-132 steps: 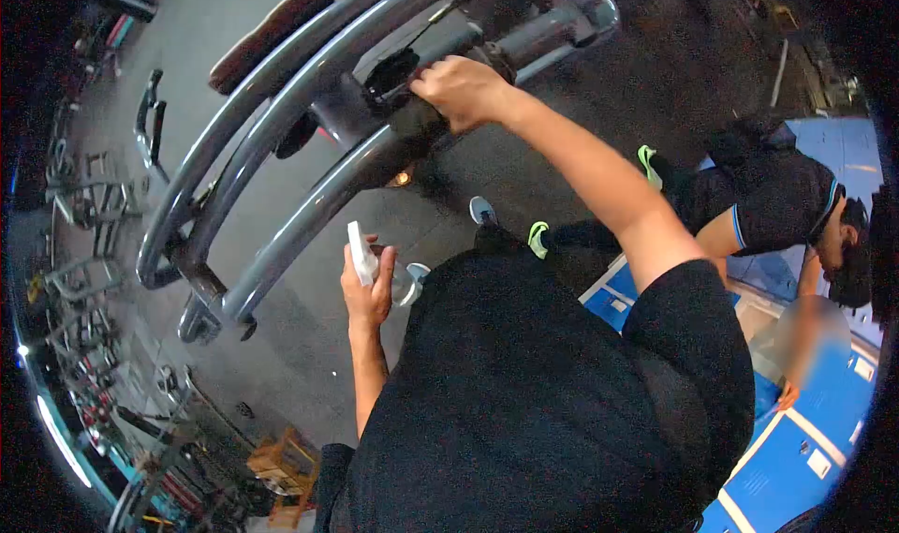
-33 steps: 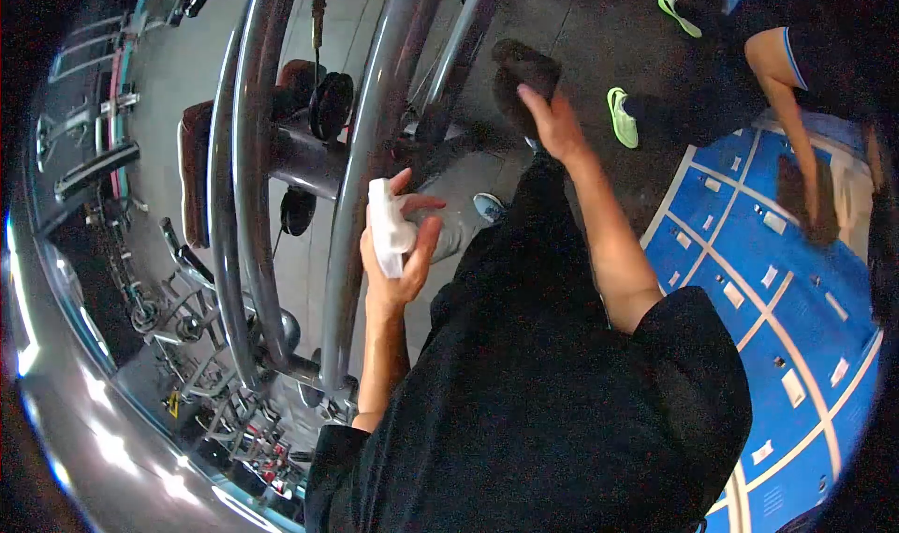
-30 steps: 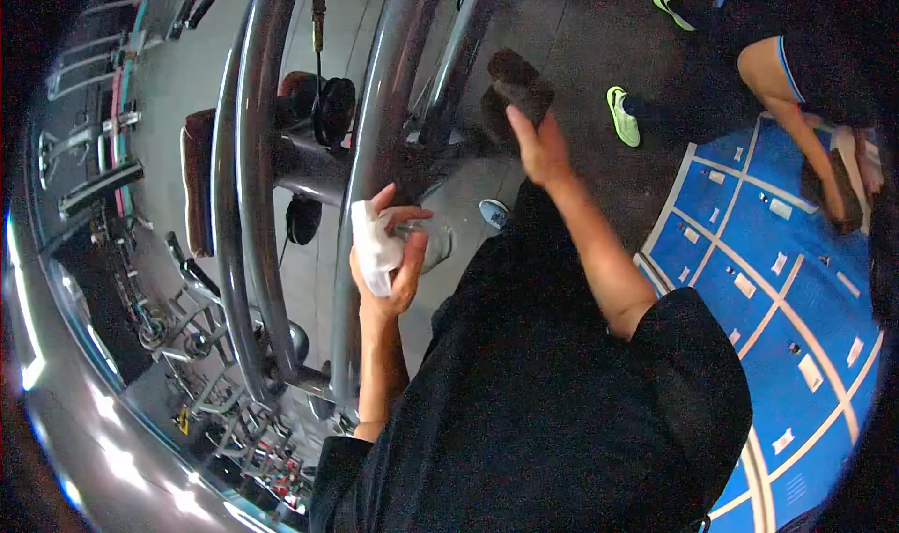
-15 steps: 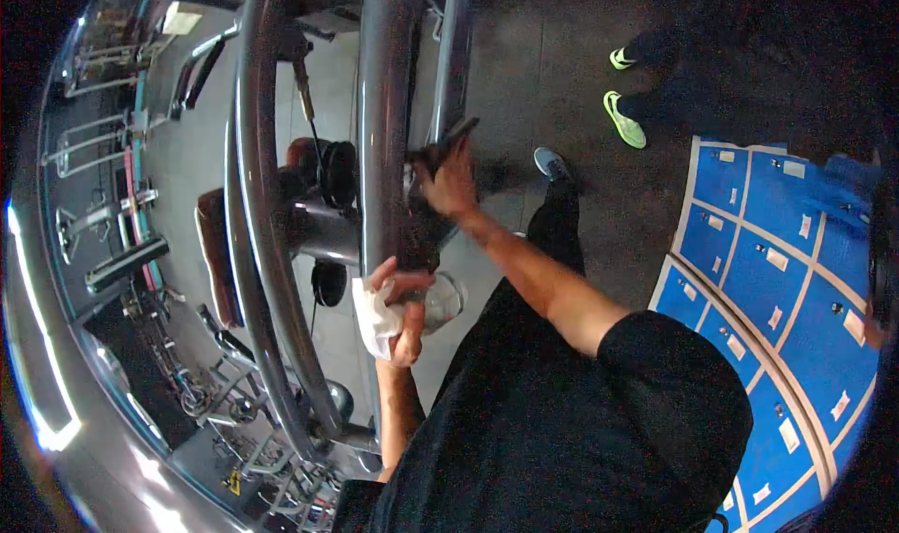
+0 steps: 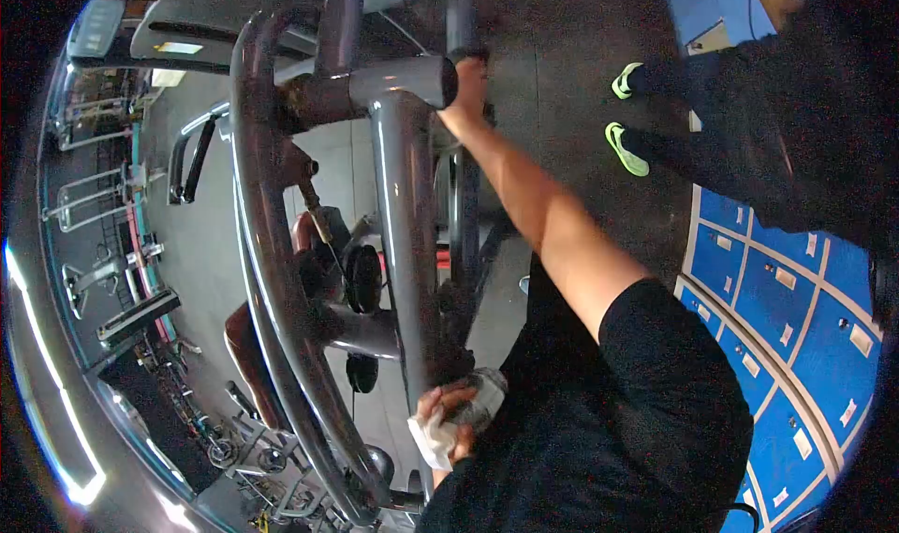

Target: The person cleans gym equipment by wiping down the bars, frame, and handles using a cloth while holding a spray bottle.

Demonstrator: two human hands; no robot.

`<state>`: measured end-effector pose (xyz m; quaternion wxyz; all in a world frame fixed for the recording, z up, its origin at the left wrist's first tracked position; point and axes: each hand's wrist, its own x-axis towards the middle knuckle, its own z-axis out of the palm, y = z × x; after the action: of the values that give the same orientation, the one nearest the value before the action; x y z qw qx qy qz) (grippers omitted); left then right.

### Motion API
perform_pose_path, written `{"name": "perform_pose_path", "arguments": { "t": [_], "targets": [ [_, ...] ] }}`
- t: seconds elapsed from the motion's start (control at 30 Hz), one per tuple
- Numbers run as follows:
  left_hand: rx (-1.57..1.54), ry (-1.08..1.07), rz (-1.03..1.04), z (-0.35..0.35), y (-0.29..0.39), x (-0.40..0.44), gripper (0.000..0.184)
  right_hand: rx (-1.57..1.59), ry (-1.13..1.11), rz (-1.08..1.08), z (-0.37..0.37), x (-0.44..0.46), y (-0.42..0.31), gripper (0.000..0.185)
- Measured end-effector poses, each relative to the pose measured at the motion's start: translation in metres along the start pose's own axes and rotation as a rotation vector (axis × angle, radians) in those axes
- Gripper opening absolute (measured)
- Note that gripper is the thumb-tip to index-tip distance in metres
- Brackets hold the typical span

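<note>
My left hand, low in the view, is closed around a clear, rounded container and a crumpled white cloth or tissue. It is beside the lower part of a thick grey metal tube of a gym machine. My right arm stretches up and away, and my right hand is at the capped end of a grey crossbar. Its fingers are partly hidden and blurred, curled at a dark piece I cannot make out.
Curved grey frame tubes and black pulleys stand left of my hands. A person in dark clothes with yellow-green shoes stands at the right, by blue lockers. More gym equipment is at far left.
My right hand has moved up along the frame to the crossbar's end. My left hand, still holding the container and white cloth, appears lower and further right. The view has shifted.
</note>
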<state>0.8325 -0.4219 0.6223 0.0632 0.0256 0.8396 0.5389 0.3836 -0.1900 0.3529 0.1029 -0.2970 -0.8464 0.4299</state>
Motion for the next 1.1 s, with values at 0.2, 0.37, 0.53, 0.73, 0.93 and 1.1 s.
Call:
{"name": "perform_pose_path", "arguments": {
  "t": [0.2, 0.37, 0.53, 0.73, 0.93, 1.1],
  "targets": [
    [0.106, -0.144, 0.07, -0.018, 0.011, 0.001, 0.055, 0.203, 0.25, 0.101, 0.03, 0.141, -0.006, 0.035],
    [-0.137, -0.044, -0.122, -0.005, 0.018, -0.008, 0.076, -0.134, 0.32, 0.032, 0.024, 0.126, -0.002, 0.048],
    [0.136, -0.178, 0.03, -0.015, 0.007, 0.011, 0.077, -0.102, 0.09, -0.125, -0.018, -0.001, 0.006, 0.11],
    [0.077, -0.098, 0.116, -0.006, -0.011, 0.012, 0.073, -0.01, -0.112, -0.027, -0.028, -0.217, 0.041, 0.092],
    [0.023, -0.097, 0.115, -0.004, -0.013, 0.017, 0.063, 0.061, -0.069, -0.024, -0.021, -0.286, 0.053, 0.08],
    [-0.092, -0.119, 0.017, -0.009, 0.005, 0.02, 0.064, -0.071, -0.146, 0.205, -0.037, -0.217, 0.017, 0.079]
  ]
}}
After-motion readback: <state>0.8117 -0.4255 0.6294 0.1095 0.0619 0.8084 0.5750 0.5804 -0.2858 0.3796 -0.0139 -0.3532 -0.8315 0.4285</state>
